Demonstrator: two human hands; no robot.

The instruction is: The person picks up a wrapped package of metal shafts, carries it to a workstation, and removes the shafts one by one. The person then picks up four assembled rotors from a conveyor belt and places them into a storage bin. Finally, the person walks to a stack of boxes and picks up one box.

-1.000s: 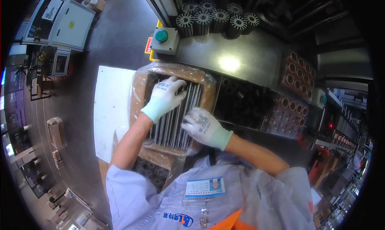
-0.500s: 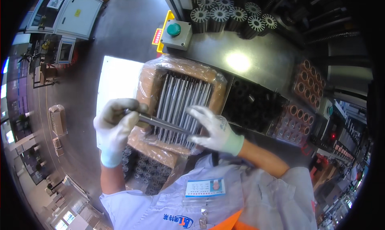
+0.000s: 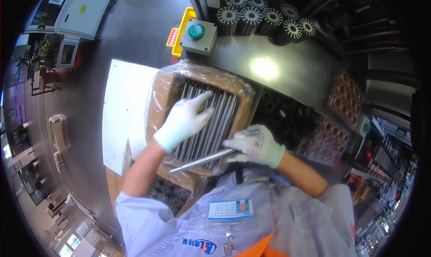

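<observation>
My right hand (image 3: 256,145), in a white glove, is closed around one end of a steel shaft (image 3: 202,161). The shaft slants down to the left over the near edge of a cardboard box (image 3: 157,100) wrapped in clear plastic. Rows of similar metal shafts (image 3: 215,122) fill the box. Over these rows reaches my left hand (image 3: 188,118), also gloved, its fingers apart and pointing to the far right. Whether its fingertips touch the shafts I cannot tell.
A grey control box with a green button (image 3: 196,31) stands beyond the cardboard box. Slotted metal cores (image 3: 251,17) stand on the metal bench (image 3: 238,55). To the right lie a black tray (image 3: 278,118) and trays of copper-coloured rings (image 3: 330,133). More cores (image 3: 166,194) sit in a lower box.
The left hand has let go of the shaft and moved right over the box. The right hand now grips the shaft, lower and nearer me.
</observation>
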